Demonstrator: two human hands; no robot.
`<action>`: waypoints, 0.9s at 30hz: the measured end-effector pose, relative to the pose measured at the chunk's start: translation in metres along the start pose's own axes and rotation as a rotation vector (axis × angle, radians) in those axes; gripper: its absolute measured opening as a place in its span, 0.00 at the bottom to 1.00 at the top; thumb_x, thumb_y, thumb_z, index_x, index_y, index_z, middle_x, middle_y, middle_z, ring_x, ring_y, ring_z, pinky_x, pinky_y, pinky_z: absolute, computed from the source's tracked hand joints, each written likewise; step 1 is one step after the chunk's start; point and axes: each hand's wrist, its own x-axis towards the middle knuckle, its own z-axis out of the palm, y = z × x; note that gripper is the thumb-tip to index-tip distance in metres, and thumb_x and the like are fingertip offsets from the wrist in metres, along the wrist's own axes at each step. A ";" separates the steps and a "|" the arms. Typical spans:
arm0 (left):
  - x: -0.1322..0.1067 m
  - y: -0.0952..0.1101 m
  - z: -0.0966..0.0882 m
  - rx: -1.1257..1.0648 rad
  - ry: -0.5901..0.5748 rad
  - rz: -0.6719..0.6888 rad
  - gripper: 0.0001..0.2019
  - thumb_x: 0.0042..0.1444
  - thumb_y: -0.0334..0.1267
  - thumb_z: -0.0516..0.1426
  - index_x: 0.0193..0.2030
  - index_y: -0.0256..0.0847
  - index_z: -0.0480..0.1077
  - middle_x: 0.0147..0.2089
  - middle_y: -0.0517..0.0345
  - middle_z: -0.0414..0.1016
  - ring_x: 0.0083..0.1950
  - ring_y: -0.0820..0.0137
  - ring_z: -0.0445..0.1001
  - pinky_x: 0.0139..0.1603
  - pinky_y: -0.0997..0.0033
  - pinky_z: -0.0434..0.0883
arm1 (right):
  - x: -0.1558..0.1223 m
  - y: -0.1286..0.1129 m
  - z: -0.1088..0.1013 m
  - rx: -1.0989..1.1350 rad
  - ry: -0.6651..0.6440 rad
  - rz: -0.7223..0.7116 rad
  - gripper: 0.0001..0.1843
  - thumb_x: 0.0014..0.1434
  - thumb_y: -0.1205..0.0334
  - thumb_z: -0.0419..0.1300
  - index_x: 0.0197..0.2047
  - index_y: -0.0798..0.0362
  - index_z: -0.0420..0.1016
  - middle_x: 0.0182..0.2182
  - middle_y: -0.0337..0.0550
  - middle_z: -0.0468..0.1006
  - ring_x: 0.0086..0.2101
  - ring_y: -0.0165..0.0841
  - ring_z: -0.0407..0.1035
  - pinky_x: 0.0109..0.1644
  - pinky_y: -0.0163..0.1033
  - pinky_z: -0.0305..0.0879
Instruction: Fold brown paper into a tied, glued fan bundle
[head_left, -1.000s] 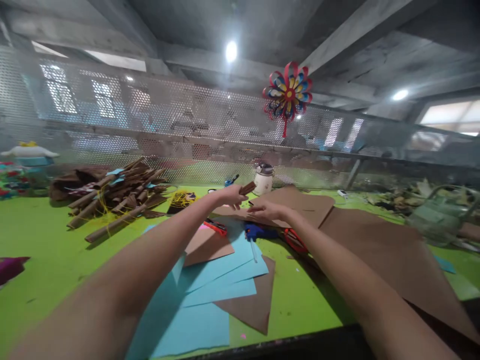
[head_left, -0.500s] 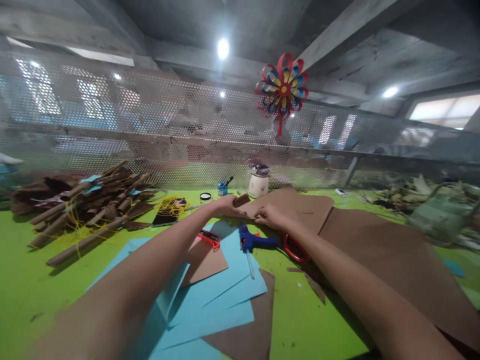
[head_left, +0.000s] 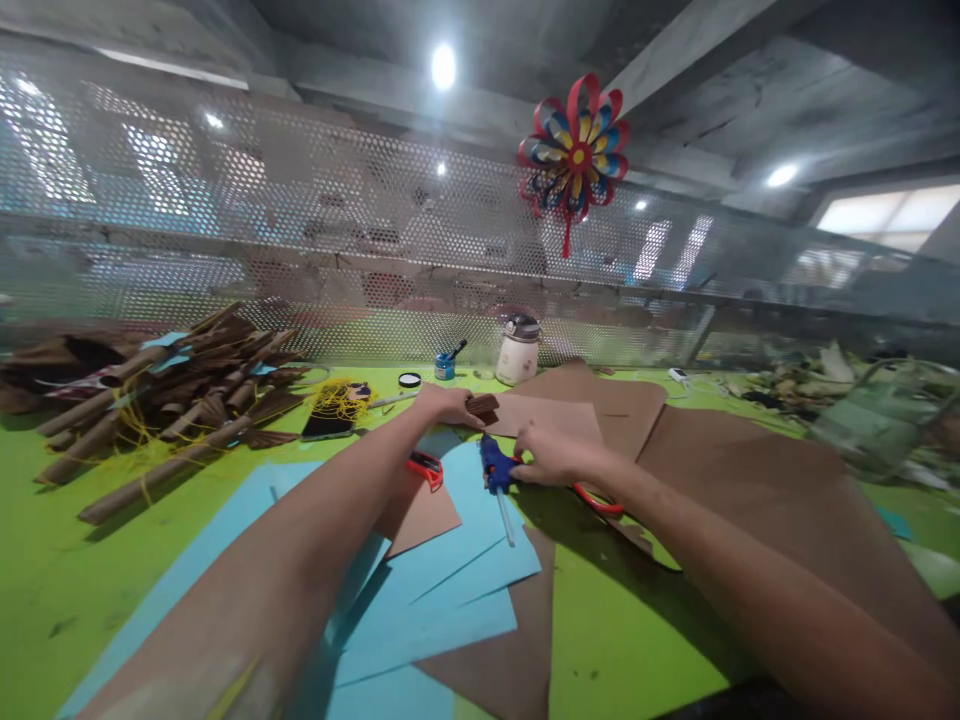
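My left hand [head_left: 444, 402] is closed on a small pleated piece of brown paper [head_left: 482, 407], held just over the table. My right hand [head_left: 555, 456] has its fingers curled round the handle of a blue hot glue gun [head_left: 496, 466], most of the handle being hidden by the hand. From the gun's rear a clear glue stick [head_left: 505, 516] points toward me. Red-handled scissors [head_left: 600, 500] lie partly beneath my right wrist. A red utility knife [head_left: 425, 469] rests by my left forearm, on a brown card piece [head_left: 427, 515] over light blue paper sheets [head_left: 450, 585].
Rolled brown paper tubes [head_left: 187, 420] with yellow string lie at left. A phone [head_left: 330, 418], blue ink bottle [head_left: 445, 366] and white jar [head_left: 517, 352] stand or lie farther back. Large brown paper sheets [head_left: 750, 490] cover the right side, near a green translucent container [head_left: 862, 430].
My right hand has moved from the brown paper at the back down onto the glue gun's handle. My left hand keeps the pleated paper. The view has shifted slightly.
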 end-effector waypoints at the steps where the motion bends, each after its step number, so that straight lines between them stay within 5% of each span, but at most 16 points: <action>1: -0.002 0.001 0.001 0.037 0.020 0.013 0.40 0.28 0.69 0.58 0.45 0.43 0.71 0.42 0.46 0.75 0.43 0.53 0.71 0.41 0.65 0.61 | -0.003 -0.002 0.002 -0.049 -0.053 0.023 0.09 0.46 0.57 0.63 0.28 0.53 0.78 0.27 0.47 0.77 0.28 0.37 0.69 0.29 0.35 0.56; 9: -0.016 0.005 0.009 0.121 0.061 -0.036 0.42 0.33 0.70 0.55 0.52 0.44 0.66 0.47 0.50 0.73 0.45 0.59 0.71 0.40 0.70 0.64 | -0.030 0.008 0.019 -0.105 -0.025 -0.040 0.10 0.53 0.62 0.58 0.40 0.53 0.74 0.38 0.48 0.75 0.39 0.38 0.68 0.38 0.36 0.57; 13: -0.015 0.001 0.009 0.088 0.042 -0.006 0.43 0.30 0.71 0.55 0.49 0.43 0.67 0.46 0.50 0.74 0.45 0.60 0.71 0.39 0.71 0.64 | -0.039 0.019 0.019 0.006 0.185 -0.030 0.15 0.55 0.64 0.57 0.47 0.51 0.71 0.41 0.46 0.74 0.42 0.38 0.66 0.43 0.37 0.58; 16: -0.016 0.001 0.008 0.112 0.012 -0.013 0.41 0.29 0.71 0.56 0.44 0.41 0.70 0.43 0.49 0.75 0.43 0.58 0.72 0.38 0.70 0.65 | -0.023 0.027 0.013 -0.013 0.322 0.121 0.13 0.54 0.66 0.58 0.44 0.52 0.73 0.40 0.47 0.75 0.42 0.39 0.67 0.43 0.38 0.58; 21: -0.022 0.006 0.011 0.085 0.054 0.018 0.40 0.35 0.65 0.58 0.48 0.35 0.69 0.48 0.41 0.73 0.46 0.56 0.72 0.38 0.70 0.66 | 0.014 0.036 0.010 -0.204 0.189 0.356 0.10 0.55 0.65 0.56 0.39 0.51 0.76 0.35 0.49 0.77 0.38 0.41 0.70 0.37 0.38 0.57; 27: -0.026 0.004 0.000 0.016 0.101 0.023 0.39 0.37 0.63 0.59 0.51 0.35 0.68 0.50 0.40 0.71 0.48 0.52 0.70 0.44 0.64 0.66 | 0.014 0.048 0.011 -0.258 0.136 0.397 0.09 0.54 0.61 0.57 0.36 0.52 0.77 0.34 0.52 0.77 0.38 0.42 0.69 0.39 0.41 0.59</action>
